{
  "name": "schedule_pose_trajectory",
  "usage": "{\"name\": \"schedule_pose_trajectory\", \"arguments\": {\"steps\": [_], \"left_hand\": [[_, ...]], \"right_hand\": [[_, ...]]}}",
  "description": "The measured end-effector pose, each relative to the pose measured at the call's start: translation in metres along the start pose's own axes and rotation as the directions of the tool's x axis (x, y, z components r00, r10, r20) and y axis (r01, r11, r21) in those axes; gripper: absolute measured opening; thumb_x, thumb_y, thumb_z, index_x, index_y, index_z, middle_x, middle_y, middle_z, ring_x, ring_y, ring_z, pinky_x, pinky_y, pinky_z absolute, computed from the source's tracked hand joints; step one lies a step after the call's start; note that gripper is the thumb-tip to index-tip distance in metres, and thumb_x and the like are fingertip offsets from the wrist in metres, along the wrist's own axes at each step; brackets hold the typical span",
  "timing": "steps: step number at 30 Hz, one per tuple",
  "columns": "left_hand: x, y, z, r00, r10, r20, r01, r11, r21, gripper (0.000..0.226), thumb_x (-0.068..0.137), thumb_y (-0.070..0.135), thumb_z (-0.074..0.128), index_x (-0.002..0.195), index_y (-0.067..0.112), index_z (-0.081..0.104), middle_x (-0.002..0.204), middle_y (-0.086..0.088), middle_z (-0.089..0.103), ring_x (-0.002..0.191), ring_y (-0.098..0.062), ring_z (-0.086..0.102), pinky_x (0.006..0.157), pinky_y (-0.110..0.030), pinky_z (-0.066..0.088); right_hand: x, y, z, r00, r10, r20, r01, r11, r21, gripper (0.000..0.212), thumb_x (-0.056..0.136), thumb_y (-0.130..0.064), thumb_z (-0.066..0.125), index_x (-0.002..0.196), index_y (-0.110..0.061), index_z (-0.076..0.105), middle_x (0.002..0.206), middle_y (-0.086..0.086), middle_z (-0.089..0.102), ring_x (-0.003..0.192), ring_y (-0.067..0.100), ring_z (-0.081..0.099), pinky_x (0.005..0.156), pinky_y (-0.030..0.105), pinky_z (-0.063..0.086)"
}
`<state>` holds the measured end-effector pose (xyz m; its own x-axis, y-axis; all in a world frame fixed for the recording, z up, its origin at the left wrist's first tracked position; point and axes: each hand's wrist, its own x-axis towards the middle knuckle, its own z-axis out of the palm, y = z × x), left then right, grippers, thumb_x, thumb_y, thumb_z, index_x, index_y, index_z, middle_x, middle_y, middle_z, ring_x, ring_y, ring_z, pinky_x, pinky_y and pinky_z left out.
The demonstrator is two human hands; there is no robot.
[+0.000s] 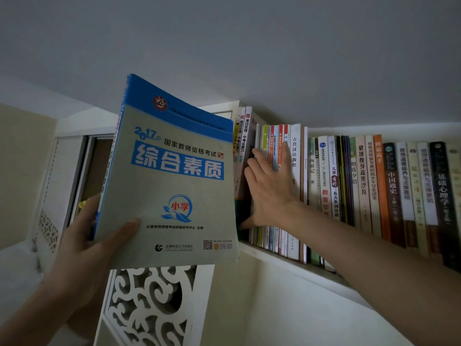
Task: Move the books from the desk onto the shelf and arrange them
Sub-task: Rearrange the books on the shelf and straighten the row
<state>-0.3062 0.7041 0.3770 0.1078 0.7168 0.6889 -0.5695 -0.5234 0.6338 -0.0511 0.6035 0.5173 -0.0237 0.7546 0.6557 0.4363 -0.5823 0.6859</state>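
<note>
One big blue book [172, 176] held by left hand [84, 236], left of shelf [287, 260]. Right hand [270, 191] fingers flat, pushing standing books [279, 156]. Weak push: gap shuts, books tip.

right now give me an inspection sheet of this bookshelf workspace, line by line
surface: white shelf high under the ceiling, filled with a row of upright books.
job's things: blue and grey exam book, held up off the shelf, left of the row; shelved books standing spine out.
clutter: nothing seen.
grippers: left hand grips the exam book at its lower left corner, thumb across the cover; right hand lies flat with spread fingers against the spines near the left end of the row.
cables: nothing seen.
surroundings: white carved fretwork panel below the book, grey ceiling, cream wall beneath the shelf.
</note>
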Motion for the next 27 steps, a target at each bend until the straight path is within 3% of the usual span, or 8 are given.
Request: {"name": "schedule_pose_trajectory", "arguments": {"steps": [3, 6, 12, 17, 20, 22, 24, 27], "left_hand": [[0.001, 0.000, 0.001, 1.000, 0.011, 0.014, -0.011, 1.000, -0.011, 0.042, 0.080, 0.003, 0.063, 0.108, 0.034, 0.065, 0.098, -0.003, 0.072, 0.082, -0.025, 0.074, 0.060, -0.038, 0.061], [0.001, 0.001, 0.000, 0.999, -0.027, 0.037, 0.028, 0.999, -0.033, 0.044, 0.084, -0.004, 0.059, 0.112, 0.028, 0.064, 0.098, -0.006, 0.072, 0.081, -0.027, 0.074, 0.059, -0.043, 0.062], [0.002, 0.007, -0.006, 0.996, -0.063, 0.070, 0.063, 0.998, 0.008, 0.046, 0.084, -0.004, 0.060, 0.119, 0.025, 0.062, 0.101, -0.010, 0.072, 0.083, -0.032, 0.073, 0.060, -0.049, 0.061], [-0.003, 0.004, -0.007, 0.994, -0.084, 0.064, 0.082, 0.996, 0.032, 0.045, 0.083, -0.004, 0.063, 0.116, 0.026, 0.064, 0.098, -0.011, 0.073, 0.080, -0.032, 0.073, 0.061, -0.041, 0.062], [-0.006, 0.004, -0.006, 0.995, -0.069, 0.067, 0.065, 0.996, 0.060, 0.045, 0.082, -0.005, 0.063, 0.114, 0.027, 0.066, 0.097, -0.010, 0.073, 0.079, -0.029, 0.073, 0.060, -0.035, 0.062], [-0.007, 0.004, -0.008, 0.996, -0.069, 0.065, 0.065, 0.995, 0.070, 0.048, 0.081, -0.006, 0.063, 0.112, 0.030, 0.067, 0.096, -0.007, 0.074, 0.079, -0.028, 0.073, 0.060, -0.035, 0.062], [-0.008, 0.008, -0.011, 0.993, -0.092, 0.074, 0.086, 0.994, 0.074, 0.050, 0.080, -0.006, 0.062, 0.111, 0.034, 0.068, 0.095, -0.006, 0.075, 0.077, -0.027, 0.073, 0.059, -0.037, 0.062], [-0.009, 0.009, -0.017, 0.989, -0.121, 0.084, 0.114, 0.989, 0.091, 0.052, 0.077, -0.005, 0.062, 0.111, 0.034, 0.068, 0.093, -0.008, 0.075, 0.073, -0.030, 0.073, 0.056, -0.040, 0.061]], "right_hand": [[0.005, -0.006, 0.000, 1.000, 0.012, -0.003, -0.012, 1.000, -0.028, 0.140, 0.046, -0.105, 0.027, 0.146, -0.007, 0.032, 0.153, 0.010, 0.026, 0.149, 0.031, 0.004, 0.102, 0.079, -0.004], [0.007, -0.008, 0.000, 1.000, -0.010, -0.009, 0.010, 1.000, -0.020, 0.129, 0.055, -0.101, 0.024, 0.151, -0.015, 0.026, 0.157, 0.007, 0.023, 0.150, 0.030, -0.001, 0.102, 0.079, -0.008], [0.010, 0.016, -0.005, 0.985, -0.163, -0.062, 0.165, 0.986, 0.020, 0.069, 0.085, -0.071, 0.031, 0.135, -0.029, 0.054, 0.154, -0.002, 0.034, 0.149, 0.026, 0.005, 0.110, 0.070, -0.004], [0.021, 0.035, -0.008, 0.965, -0.240, -0.102, 0.240, 0.971, -0.019, 0.074, 0.086, -0.077, 0.020, 0.138, -0.032, 0.050, 0.152, -0.002, 0.038, 0.150, 0.026, 0.013, 0.113, 0.067, -0.008], [0.030, 0.053, -0.014, 0.944, -0.299, -0.142, 0.300, 0.954, -0.015, 0.071, 0.089, -0.068, 0.028, 0.138, -0.021, 0.049, 0.131, 0.000, 0.056, 0.127, 0.020, 0.045, 0.112, 0.054, 0.018], [0.035, 0.065, -0.018, 0.937, -0.320, -0.138, 0.322, 0.947, -0.009, 0.068, 0.088, -0.064, 0.030, 0.132, -0.017, 0.051, 0.121, 0.001, 0.059, 0.113, 0.018, 0.049, 0.100, 0.043, 0.030], [0.038, 0.072, -0.019, 0.933, -0.341, -0.120, 0.337, 0.940, -0.052, 0.070, 0.086, -0.063, 0.027, 0.133, -0.018, 0.051, 0.125, 0.000, 0.058, 0.117, 0.017, 0.048, 0.098, 0.042, 0.030], [0.042, 0.077, -0.017, 0.928, -0.357, -0.106, 0.354, 0.934, -0.046, 0.076, 0.081, -0.066, 0.018, 0.132, -0.021, 0.052, 0.134, 0.000, 0.054, 0.131, 0.016, 0.042, 0.110, 0.049, 0.022]]}}
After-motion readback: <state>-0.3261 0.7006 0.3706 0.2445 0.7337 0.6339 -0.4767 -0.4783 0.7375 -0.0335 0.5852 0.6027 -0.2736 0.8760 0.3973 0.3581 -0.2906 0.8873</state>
